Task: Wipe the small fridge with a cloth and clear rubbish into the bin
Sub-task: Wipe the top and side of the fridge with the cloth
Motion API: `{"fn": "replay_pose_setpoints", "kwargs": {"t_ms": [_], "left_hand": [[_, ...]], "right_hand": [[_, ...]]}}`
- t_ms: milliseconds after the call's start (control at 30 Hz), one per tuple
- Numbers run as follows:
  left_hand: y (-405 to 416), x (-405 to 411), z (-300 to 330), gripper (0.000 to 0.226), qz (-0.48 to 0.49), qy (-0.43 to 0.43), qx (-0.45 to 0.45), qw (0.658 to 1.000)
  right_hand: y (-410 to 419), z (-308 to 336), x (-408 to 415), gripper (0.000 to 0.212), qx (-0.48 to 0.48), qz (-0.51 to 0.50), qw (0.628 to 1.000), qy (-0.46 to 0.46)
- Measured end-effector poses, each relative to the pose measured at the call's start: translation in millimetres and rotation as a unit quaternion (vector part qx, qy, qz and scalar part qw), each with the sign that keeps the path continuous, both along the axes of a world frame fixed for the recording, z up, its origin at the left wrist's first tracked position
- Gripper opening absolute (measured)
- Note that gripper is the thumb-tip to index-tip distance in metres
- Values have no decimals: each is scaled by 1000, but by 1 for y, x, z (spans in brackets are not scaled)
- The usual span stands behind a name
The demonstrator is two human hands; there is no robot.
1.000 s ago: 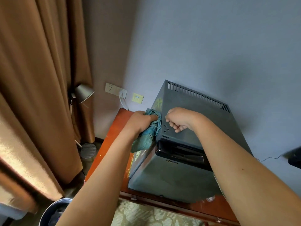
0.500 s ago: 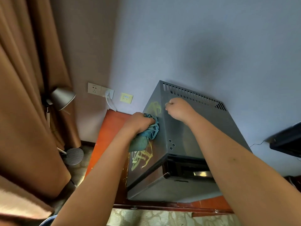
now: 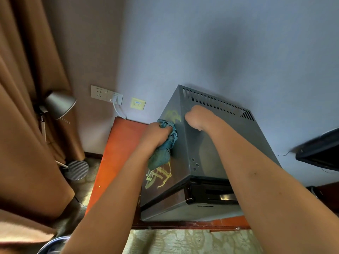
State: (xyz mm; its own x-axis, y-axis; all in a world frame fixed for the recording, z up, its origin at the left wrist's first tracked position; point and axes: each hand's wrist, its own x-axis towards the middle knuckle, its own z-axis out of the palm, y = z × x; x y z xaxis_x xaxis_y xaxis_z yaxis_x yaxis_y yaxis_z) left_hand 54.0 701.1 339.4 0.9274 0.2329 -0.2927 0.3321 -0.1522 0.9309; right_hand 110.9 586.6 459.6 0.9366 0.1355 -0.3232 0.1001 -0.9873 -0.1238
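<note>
The small fridge (image 3: pixel 211 143) sits on the red cabinet top (image 3: pixel 117 153), back against the wall near its rear edge. The left hand (image 3: pixel 156 134) grips a bunched teal cloth (image 3: pixel 163 153) against the fridge's left side, where yellow scribbles show. The right hand (image 3: pixel 195 117) rests curled on the top; it appears to hold nothing. The cloth looks soft and pliable, best kept wadded; the fridge looks rigid and heavy, likely steadied from above.
</note>
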Motion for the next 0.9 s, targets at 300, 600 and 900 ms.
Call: {"fn": "replay_pose_setpoints", "kwargs": {"t_ms": [300, 600, 900], "left_hand": [[-1, 7, 20, 23, 30, -93, -74, 992], [10, 3, 13, 23, -39, -38, -33, 998], [0, 26, 18, 25, 41, -84, -12, 996]], "right_hand": [[11, 5, -3, 37, -43, -6, 999, 10], [4, 1, 14, 30, -5, -48, 996, 74], [4, -3, 20, 31, -2, -66, 993, 100]]}}
